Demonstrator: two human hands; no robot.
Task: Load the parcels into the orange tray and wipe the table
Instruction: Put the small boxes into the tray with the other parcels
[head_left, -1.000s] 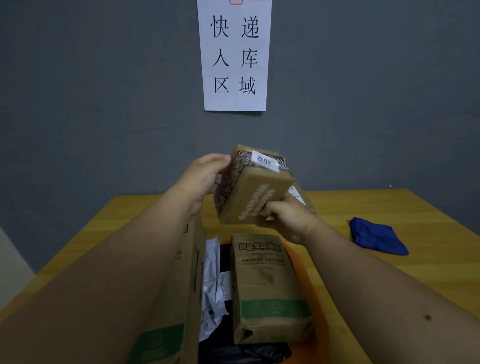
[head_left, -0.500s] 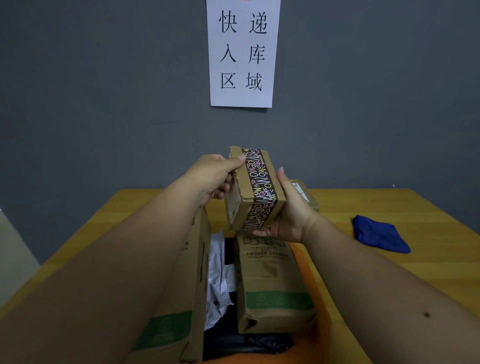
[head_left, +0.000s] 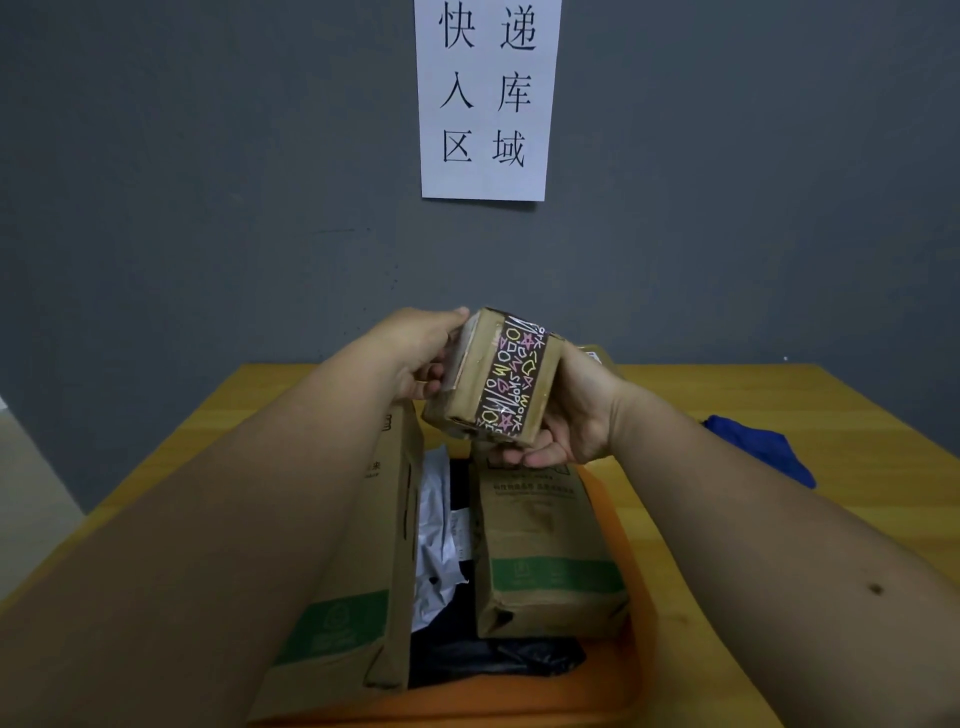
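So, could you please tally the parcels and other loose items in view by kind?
Cardboard boxes: 4 (taped box in both hands, two green-striped, one behind)
Plastic mailer bags: 2 (white, black)
Blue cloth: 1
Total: 7

A small brown cardboard parcel wrapped with a band of dark tape printed in bright letters and stars (head_left: 493, 384) is held in the air, tilted, above the far end of the orange plastic tray (head_left: 631, 670). The left hand (head_left: 415, 353) grips its 9 o'clock side and the right hand (head_left: 569, 415) cups its 3 o'clock side and underside. In the tray, a long brown carton with a green band (head_left: 545, 551) lies flat at 3 o'clock, a tall brown carton with a green band (head_left: 363, 571) stands on edge at 9 o'clock, and a white plastic mailer (head_left: 436, 540) and a black plastic bag (head_left: 488, 660) lie between them. The tray sits on the yellow wooden table (head_left: 857, 415), where a crumpled blue cloth (head_left: 763, 452) lies at 3 o'clock.
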